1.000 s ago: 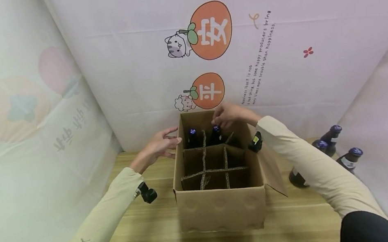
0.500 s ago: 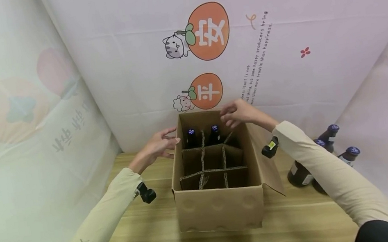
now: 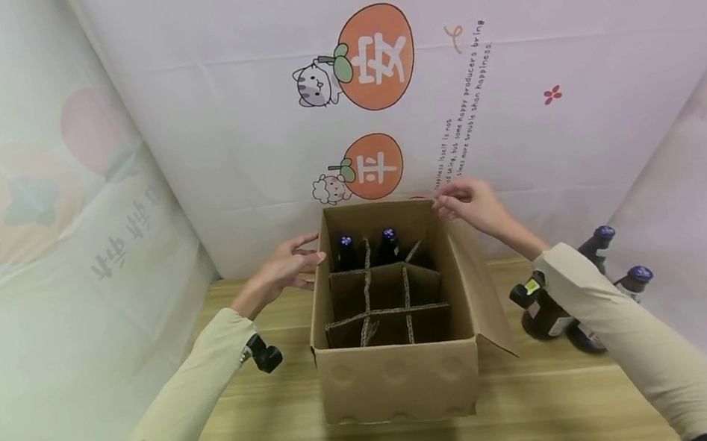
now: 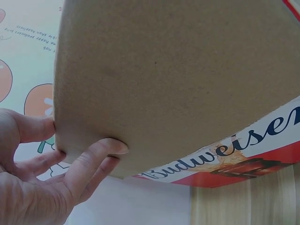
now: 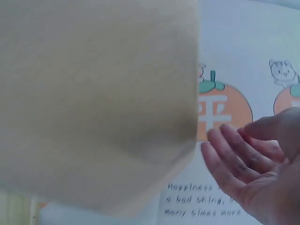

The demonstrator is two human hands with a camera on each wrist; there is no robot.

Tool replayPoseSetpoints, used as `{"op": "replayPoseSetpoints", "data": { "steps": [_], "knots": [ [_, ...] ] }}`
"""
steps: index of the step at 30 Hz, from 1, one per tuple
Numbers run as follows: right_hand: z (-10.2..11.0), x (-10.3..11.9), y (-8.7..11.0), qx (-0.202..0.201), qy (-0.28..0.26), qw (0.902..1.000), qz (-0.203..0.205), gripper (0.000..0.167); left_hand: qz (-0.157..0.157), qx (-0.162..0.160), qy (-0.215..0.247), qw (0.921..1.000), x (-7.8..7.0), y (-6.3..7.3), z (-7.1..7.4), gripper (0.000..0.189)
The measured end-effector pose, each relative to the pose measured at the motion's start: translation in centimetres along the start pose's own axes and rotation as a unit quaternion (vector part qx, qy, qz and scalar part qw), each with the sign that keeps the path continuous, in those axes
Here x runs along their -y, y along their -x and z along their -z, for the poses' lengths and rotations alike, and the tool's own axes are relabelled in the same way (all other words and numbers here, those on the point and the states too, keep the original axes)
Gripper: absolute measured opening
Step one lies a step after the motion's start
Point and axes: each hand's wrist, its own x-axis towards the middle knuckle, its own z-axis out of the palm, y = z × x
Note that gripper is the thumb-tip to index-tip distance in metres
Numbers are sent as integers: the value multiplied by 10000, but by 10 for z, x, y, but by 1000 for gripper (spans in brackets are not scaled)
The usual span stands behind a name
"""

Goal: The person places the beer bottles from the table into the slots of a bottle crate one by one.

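A brown cardboard box (image 3: 399,381) stands upright in the middle, open at the top, with a crossed cardboard divider (image 3: 393,312) inside. Two dark beer bottles with blue caps, a left bottle (image 3: 347,253) and a right bottle (image 3: 389,247), sit in its far compartments. My left hand (image 3: 279,270) rests its fingers against the box's left side near the far corner; in the left wrist view those fingers (image 4: 86,161) touch the cardboard beside a Budweiser print. My right hand (image 3: 477,209), loosely bent and holding nothing, is right at the far right corner.
Several more dark beer bottles (image 3: 547,320) stand on the wooden table (image 3: 260,422) to the right, partly behind my right sleeve. A side flap (image 3: 483,300) hangs outward from the box's right edge. Printed white sheets (image 3: 232,132) enclose the back and sides.
My right hand has moved away from the right bottle in the box, up and rightward to the far right corner. My left hand keeps its place on the box.
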Motion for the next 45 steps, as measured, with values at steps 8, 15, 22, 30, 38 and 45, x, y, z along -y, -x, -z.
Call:
{"op": "replayPoseSetpoints", "data": {
  "steps": [8, 15, 22, 30, 38, 45],
  "knots": [
    [21, -32, 32, -1178, 264, 9925, -202, 28, -16, 13, 62, 10000, 1, -1, 2, 70],
    [31, -72, 72, -2330, 1575, 9590, -360, 26, -6, 9, 47, 10000, 1, -3, 2, 70],
    [53, -101, 101, -2717, 3107, 9104, -282, 26, -13, 10, 7, 10000, 0, -1, 3, 70],
    [80, -117, 130, -1835, 3724, 8915, -1812, 70, -19, 54, 32, 10000, 0, 0, 3, 71],
    [94, -122, 136, -987, 3442, 8837, -3015, 117, -96, 67, 10, 9999, 2, 0, 3, 70],
    [103, -118, 141, -354, 3524, 8812, -3133, 119, -114, 78, -82, 9999, 3, 0, 1, 70]
  ]
}}
